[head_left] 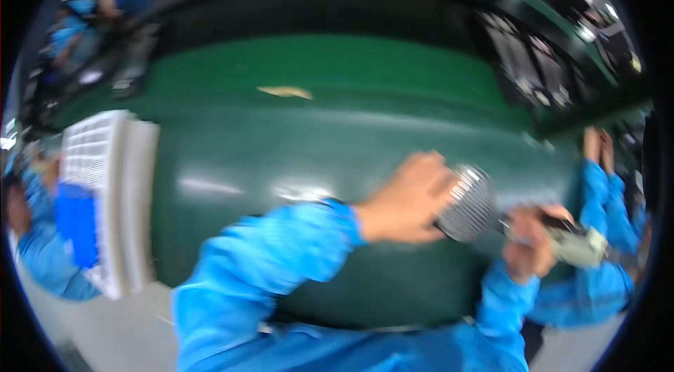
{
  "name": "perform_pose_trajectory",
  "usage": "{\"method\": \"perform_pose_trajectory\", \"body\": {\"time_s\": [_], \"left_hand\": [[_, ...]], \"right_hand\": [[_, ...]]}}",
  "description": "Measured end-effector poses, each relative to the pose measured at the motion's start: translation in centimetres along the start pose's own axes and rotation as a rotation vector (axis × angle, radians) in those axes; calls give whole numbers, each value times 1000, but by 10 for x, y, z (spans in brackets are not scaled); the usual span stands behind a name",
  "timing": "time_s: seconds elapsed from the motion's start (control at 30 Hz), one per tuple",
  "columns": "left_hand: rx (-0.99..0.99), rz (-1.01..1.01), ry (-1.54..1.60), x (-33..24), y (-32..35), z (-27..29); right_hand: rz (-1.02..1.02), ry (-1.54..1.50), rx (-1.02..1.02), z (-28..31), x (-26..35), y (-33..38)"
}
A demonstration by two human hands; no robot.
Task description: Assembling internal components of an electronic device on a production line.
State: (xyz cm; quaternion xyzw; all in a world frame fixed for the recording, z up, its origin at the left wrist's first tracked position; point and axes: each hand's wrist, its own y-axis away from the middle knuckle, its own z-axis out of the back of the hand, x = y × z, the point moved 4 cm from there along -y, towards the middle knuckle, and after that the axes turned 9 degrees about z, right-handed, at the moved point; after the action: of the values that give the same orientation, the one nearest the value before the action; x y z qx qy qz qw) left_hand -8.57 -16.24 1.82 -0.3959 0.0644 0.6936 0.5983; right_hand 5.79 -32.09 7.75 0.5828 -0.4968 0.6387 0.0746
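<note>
My left hand [407, 200] is closed on the edge of a grey, ribbed, rounded part [469, 205] and holds it above the green work surface. The part is tilted, with its ridged face turned to the right. Just right of it, my right hand [528, 242] is closed around a blurred pale and dark hand tool [576, 242]. A dark tip of that tool points left at the ribbed part, with a small gap between them. Motion blur hides the tool's exact kind.
A green-covered workbench [239, 231] lies before me, with a pale scrap [284, 92] toward the back. White slotted trays [130, 196] and a blue piece [77, 224] stand at the left. Long grey parts [523, 56] sit back right. Blue-sleeved co-workers flank both sides.
</note>
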Motion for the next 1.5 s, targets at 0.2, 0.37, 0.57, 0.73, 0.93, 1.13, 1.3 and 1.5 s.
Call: {"method": "perform_pose_trajectory", "body": {"time_s": [0.2,0.37,0.57,0.73,0.93,1.13,1.3,1.5], "left_hand": [[74,-4,-58,-5,0,-5],[101,6,-60,-3,0,-5],[89,-2,-64,-5,-4,-2],[103,5,-67,-3,-4,-3],[92,1,-63,-4,-2,-5],[82,-4,-64,-6,-2,-5],[76,-1,-65,-5,-1,-3],[63,-40,-50,-7,-5,-8]], "right_hand": [[60,-28,-9,42,-4,-9],[39,31,-78,53,-20,-8],[41,108,-121,51,-21,-11],[8,115,-117,49,-25,-10],[-9,108,-107,53,-28,-9],[-12,108,-116,51,-25,-9],[-17,105,-123,48,-24,-10],[-4,146,-127,64,-23,-7]]}}
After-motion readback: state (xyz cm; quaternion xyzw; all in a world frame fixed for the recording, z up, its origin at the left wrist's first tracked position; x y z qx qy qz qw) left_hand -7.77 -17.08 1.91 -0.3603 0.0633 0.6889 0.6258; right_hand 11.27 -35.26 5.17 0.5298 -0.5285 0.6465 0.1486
